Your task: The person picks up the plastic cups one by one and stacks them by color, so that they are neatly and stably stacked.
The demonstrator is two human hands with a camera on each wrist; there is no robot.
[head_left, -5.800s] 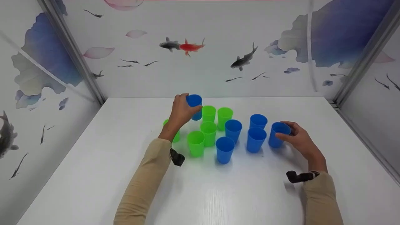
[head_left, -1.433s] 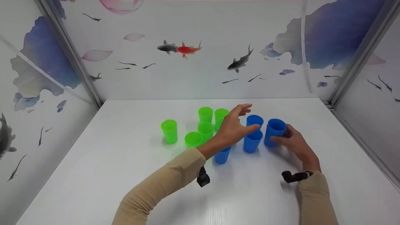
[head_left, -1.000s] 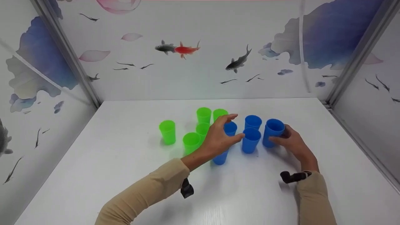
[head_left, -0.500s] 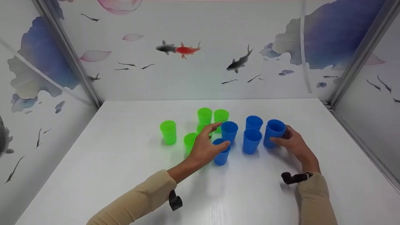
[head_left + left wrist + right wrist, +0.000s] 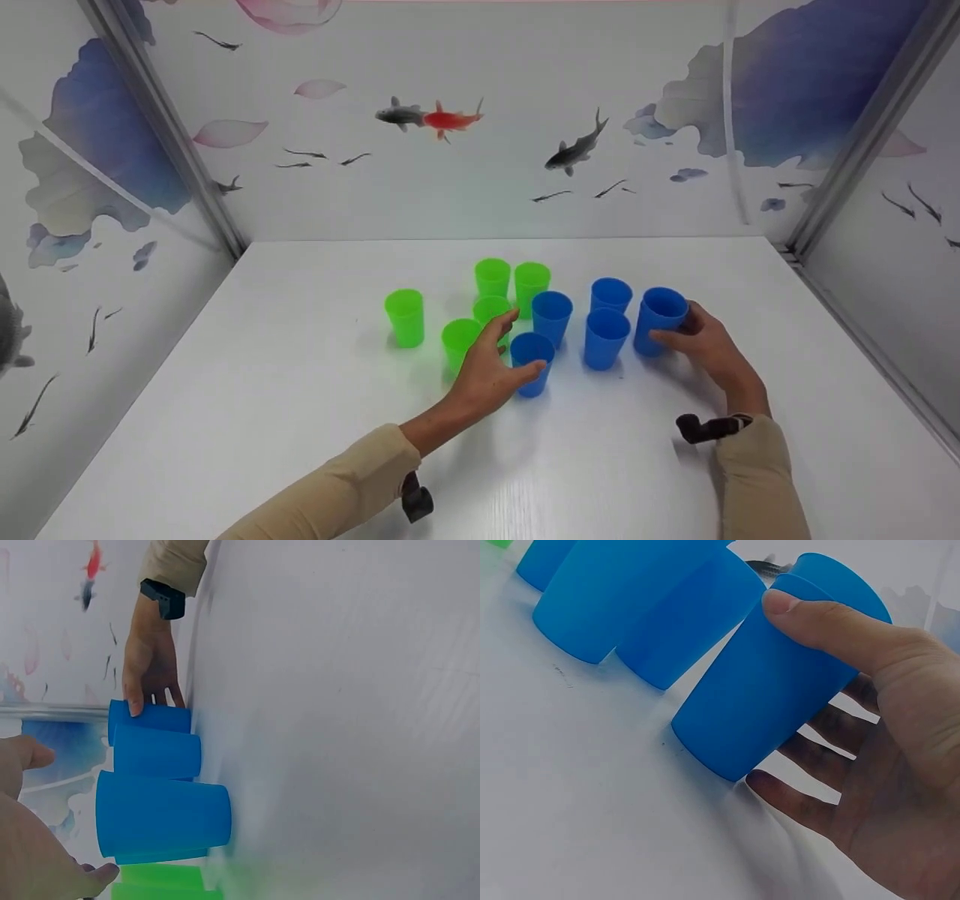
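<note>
Left grip (image 5: 484, 377) drawn back since second ago: spread apart at front blue cup (image 5: 163, 814) on counter (image 5: 600, 465), contact unclear. Wide swing could topple green cup (image 5: 456, 341) just beside. Right grip (image 5: 709, 345) clamped on nested blue cups (image 5: 757, 682), upright.

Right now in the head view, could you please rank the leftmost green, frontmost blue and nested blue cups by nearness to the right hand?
1. Nested blue cups, in the right hand.
2. Frontmost blue cup, beside the left hand.
3. Leftmost green cup, far left.
</note>
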